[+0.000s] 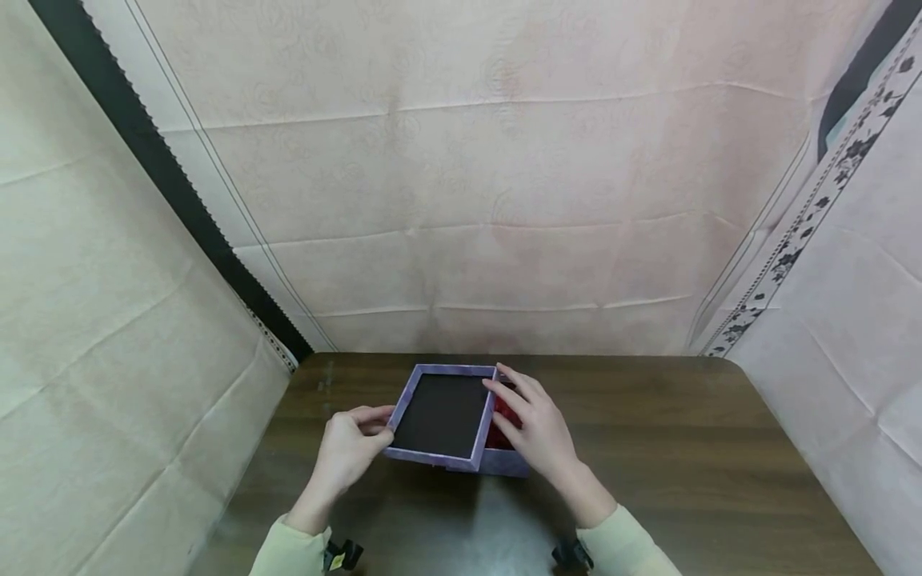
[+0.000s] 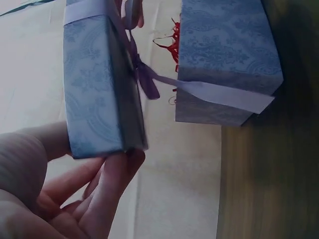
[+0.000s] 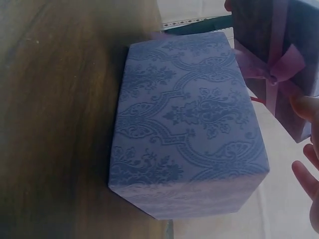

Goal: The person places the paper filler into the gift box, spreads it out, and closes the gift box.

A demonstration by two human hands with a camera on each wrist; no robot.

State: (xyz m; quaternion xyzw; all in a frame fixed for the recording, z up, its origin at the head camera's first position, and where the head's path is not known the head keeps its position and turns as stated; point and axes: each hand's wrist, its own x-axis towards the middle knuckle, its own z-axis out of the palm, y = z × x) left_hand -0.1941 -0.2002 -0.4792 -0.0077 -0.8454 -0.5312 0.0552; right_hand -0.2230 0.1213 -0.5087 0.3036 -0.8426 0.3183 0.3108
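Both hands hold a bluish-purple patterned box lid [image 1: 441,412], its black inside facing the head camera. My left hand [image 1: 346,452] pinches the lid's left edge between thumb and fingers. At the opposite edge, my right hand [image 1: 540,432] grips the lid's rim, fingertips lapping over it. Under and to the right of the lid stands the matching box base [image 3: 189,114] on the table, with red shredded filler [image 1: 500,432] showing. In the right wrist view, a pink-purple ribbon bow [image 3: 274,74] is tied across the lid's outer face. One ribbon strip [image 2: 219,95] stretches over to the base.
The brown wood-grain table [image 1: 670,464] extends on both sides of the box. Pale cloth sheets [image 1: 468,184] hang behind it and to the left and right, with a dark strip [image 1: 173,184] at the left corner.
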